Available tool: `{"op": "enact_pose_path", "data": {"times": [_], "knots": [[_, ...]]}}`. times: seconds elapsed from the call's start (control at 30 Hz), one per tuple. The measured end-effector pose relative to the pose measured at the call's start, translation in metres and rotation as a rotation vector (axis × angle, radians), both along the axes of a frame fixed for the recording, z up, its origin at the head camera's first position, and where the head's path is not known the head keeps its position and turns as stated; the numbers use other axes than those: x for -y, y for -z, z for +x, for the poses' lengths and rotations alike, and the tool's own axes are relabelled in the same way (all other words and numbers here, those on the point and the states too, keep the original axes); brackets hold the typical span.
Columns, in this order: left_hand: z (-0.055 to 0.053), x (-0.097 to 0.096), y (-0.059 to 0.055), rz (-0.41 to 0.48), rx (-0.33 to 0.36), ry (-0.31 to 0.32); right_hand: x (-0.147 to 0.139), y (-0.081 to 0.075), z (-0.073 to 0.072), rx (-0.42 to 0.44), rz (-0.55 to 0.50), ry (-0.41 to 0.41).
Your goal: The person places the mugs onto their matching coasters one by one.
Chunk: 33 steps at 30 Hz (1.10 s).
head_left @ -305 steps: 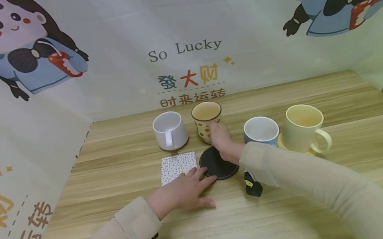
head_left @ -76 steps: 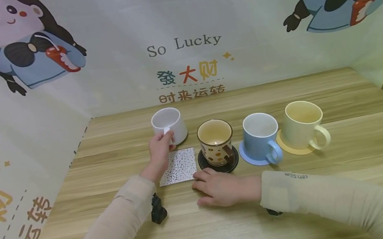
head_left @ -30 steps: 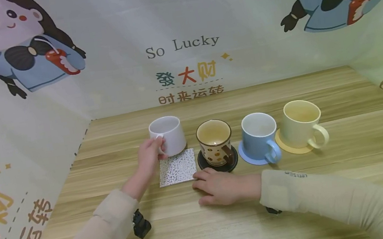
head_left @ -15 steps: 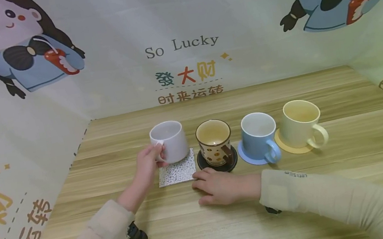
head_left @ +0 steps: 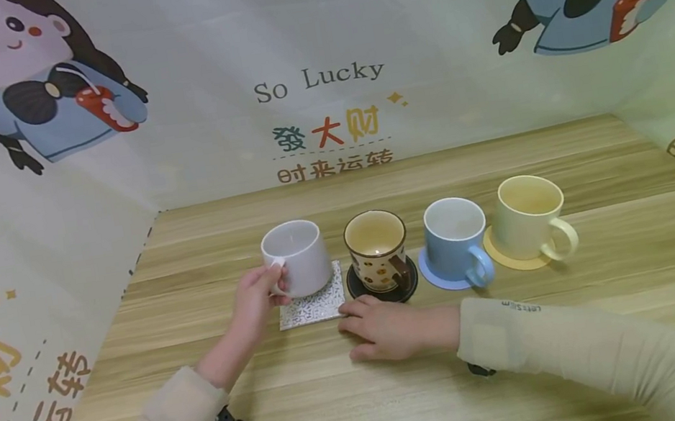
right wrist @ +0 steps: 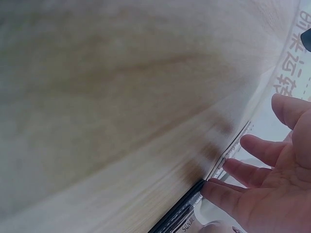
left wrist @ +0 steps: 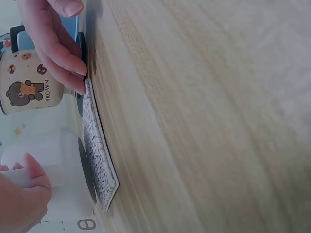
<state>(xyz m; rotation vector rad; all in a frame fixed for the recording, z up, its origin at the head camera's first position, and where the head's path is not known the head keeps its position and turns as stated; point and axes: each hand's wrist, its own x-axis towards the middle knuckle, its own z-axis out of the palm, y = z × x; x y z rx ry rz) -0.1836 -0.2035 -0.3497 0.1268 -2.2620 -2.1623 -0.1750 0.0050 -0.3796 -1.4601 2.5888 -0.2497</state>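
Note:
My left hand (head_left: 256,295) grips the handle of a white mug (head_left: 304,263), thumb on top. The mug is upright over the back part of a white speckled square coaster (head_left: 313,310). In the left wrist view its base lies very close to the coaster (left wrist: 97,150); I cannot tell whether they touch. My right hand (head_left: 384,331) rests low with its fingers extended, fingertips at the coaster's right front corner and by the black round coaster (head_left: 415,285). On that black coaster stands a cream mug (head_left: 375,272) with a bear print and brown handle.
Right of the bear mug, a blue mug (head_left: 448,252) stands on a blue round coaster (head_left: 436,279). Farther right, a pale yellow mug (head_left: 524,233) sits on a yellow coaster (head_left: 511,259). A printed cloth (head_left: 199,115) hangs behind the wooden table (head_left: 368,417).
Earlier, my right hand held the bear mug behind the black coaster; now that mug stands on it. My left hand has taken the white mug's handle and brought the mug forward over the speckled coaster.

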Motion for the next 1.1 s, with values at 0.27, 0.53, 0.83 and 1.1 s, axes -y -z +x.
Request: {"op": "enact_pose_path", "data": {"times": [0.27,0.53,0.83,1.1], "knots": [[0.005,0.0,0.001,0.014,0.005,0.008,0.0,0.0,0.0,-0.006,-0.003,0.0],[0.011,-0.001,0.0,0.018,0.016,0.022,0.0,-0.001,0.001,0.011,-0.003,0.012],[0.017,0.0,0.0,0.013,0.019,0.027,0.001,-0.001,0.001,0.024,0.015,0.025],[0.021,0.001,0.001,-0.01,0.046,0.04,0.001,-0.002,0.001,0.031,0.027,0.026]]}}
